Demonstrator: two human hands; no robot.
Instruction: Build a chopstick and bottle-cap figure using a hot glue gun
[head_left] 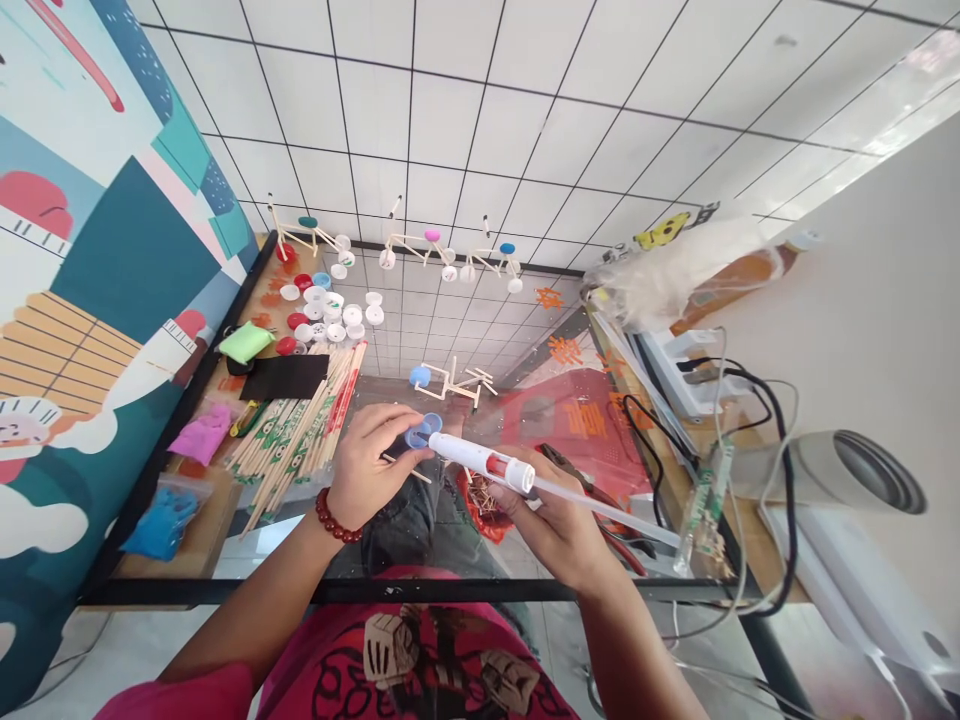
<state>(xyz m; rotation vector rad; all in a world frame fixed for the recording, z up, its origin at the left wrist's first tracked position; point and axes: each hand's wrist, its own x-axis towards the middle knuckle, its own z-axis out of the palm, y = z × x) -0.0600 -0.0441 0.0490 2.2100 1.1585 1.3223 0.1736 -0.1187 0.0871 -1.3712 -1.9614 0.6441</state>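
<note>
My left hand pinches a blue bottle cap by its edge, its hollow side facing up. My right hand is wrapped around a white hot glue gun, whose nozzle points left into the cap. A long translucent glue stick trails from its rear. A thin wooden stick shows just under my left fingers; whether they touch it I cannot tell. Beyond my hands, a small wooden-stick frame lies on the glass tabletop with a blue cap at its left end.
Bundled chopsticks, loose bottle caps and bags of pink and blue clay lie left. Small stick bicycles stand along the back. A red bowl of stick pieces, pliers and black cables are right.
</note>
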